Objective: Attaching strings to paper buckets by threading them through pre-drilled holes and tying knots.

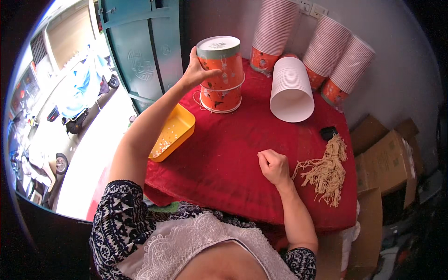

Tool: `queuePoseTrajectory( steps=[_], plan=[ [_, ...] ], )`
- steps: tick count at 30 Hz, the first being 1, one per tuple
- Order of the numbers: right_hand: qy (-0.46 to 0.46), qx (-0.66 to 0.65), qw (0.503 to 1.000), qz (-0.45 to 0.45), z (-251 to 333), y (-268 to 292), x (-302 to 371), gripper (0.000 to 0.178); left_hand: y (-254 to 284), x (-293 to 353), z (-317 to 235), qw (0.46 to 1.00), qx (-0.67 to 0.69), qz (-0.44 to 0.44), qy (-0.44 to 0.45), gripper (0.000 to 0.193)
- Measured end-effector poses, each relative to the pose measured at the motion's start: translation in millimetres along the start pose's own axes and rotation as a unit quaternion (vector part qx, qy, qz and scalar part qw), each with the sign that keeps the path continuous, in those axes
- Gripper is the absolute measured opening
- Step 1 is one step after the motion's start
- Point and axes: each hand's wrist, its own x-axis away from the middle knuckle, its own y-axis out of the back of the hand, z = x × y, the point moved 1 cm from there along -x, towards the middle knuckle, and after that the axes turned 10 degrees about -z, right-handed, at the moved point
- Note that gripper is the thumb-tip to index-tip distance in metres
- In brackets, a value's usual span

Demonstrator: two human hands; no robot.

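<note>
My left hand [196, 70] is wrapped round the side of an upside-down orange paper bucket [223, 67], thumb pressed across its front. This bucket has a green band and a white base facing up. It sits over another orange bucket [219, 98] on the red cloth, with thin cord about the rims. Over the middle of the table, my right hand [274, 165] is closed in a loose fist, and nothing sticks out of it. To its right lies a bundle of beige cords [329, 175], bound with black at the far end.
A yellow tray [186, 133] with small pale bits stands at the table's left edge. Nested white-rimmed buckets [291, 91] lie on their side, mouth toward me. Tall wrapped bucket stacks [275, 28] lean by the wall. Cardboard boxes [385, 163] are right; a green door [140, 51] is left.
</note>
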Motion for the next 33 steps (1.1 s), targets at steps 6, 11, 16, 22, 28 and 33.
queuePoseTrajectory(
  steps=[6,11,16,22,28,33],
  plan=[
    [-0.008,-0.007,1.0,0.001,-2.1,1.8,1.2,0.012,-4.8,2.6,10.3,0.997,-0.047,0.053,0.038,0.14],
    [-0.008,-0.016,1.0,0.004,-1.4,0.0,0.4,0.011,-4.1,7.1,33.5,0.995,-0.09,0.044,0.017,0.141],
    [-0.017,-0.015,1.0,0.002,-3.6,1.3,1.5,0.011,-8.4,12.5,39.2,0.989,-0.135,0.059,-0.008,0.142],
    [-0.02,-0.01,1.0,0.011,-0.8,-0.1,0.1,0.011,-2.3,16.4,43.8,0.988,-0.139,0.072,-0.013,0.14],
    [-0.032,-0.009,0.999,0.015,-0.8,1.5,0.6,0.011,-5.7,21.4,38.8,0.987,-0.116,0.108,-0.008,0.131],
    [-0.028,-0.009,1.0,0.01,-1.9,0.9,0.9,0.011,-5.6,22.5,34.7,0.987,-0.113,0.119,-0.008,0.124]
  ],
)
